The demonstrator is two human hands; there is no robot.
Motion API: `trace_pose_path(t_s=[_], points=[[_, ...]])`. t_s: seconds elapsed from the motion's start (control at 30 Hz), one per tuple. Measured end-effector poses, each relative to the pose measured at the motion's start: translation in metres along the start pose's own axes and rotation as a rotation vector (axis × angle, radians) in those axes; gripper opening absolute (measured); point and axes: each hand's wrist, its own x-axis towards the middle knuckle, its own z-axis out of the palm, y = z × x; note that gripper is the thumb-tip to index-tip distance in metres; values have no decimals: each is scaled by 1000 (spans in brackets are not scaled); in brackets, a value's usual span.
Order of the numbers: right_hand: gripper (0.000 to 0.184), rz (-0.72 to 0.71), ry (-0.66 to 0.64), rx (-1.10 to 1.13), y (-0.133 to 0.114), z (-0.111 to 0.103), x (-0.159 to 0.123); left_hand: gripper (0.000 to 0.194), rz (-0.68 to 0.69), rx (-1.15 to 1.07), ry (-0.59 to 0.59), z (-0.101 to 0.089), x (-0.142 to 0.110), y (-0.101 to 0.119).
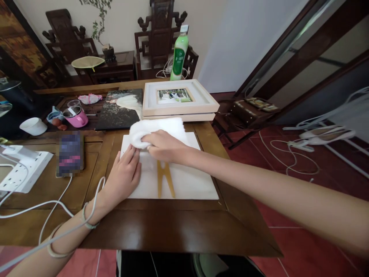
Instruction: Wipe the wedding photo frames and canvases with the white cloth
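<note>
A white rectangular board lies flat near the front edge of the wooden table. On it is a gold, fork-legged flat shape, its upper end hidden under my right hand. My right hand is closed on a folded white cloth, pressed against the board's far part. My left hand rests flat on the board's left side, fingers stretched out and fingertips close to the cloth. It holds nothing.
Light wooden picture frames are stacked behind the board, a green bottle beyond. A dark picture panel, pink mug and white cup stand left. Nearer are a phone, a power strip and loose white cables.
</note>
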Motion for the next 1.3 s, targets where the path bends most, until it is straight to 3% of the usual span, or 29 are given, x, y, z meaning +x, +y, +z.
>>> trace_pose_path(t_s=[0.13, 0.27, 0.4, 0.5, 0.67, 0.8, 0.97, 1.13, 1.3], points=[[19, -32, -37, -33, -13, -1, 23, 42, 19, -4, 19, 2, 1, -2], [21, 28, -79, -109, -14, -11, 19, 44, 18, -24, 33, 3, 0, -3], [24, 124, -139, -227, 12, -28, -8, 47, 11, -39, 16, 2, -1, -3], [26, 173, -101, -282, 43, -37, -35, 47, -4, -34, -1, 1, -1, -2], [27, 141, -5, -303, 72, -26, -82, 48, -7, -14, -5, 1, -1, -2], [27, -47, 130, -311, 59, 10, -123, 47, -3, -16, 3, 1, -1, -1], [25, -156, 231, -288, 16, 46, -171, 47, 10, -25, 16, 1, -1, -1], [21, -255, 230, -259, -7, 46, -188, 46, 21, -27, 34, 1, -1, -3], [28, -226, 151, -285, 21, 29, -159, 47, 16, -25, 12, 1, -1, -2]])
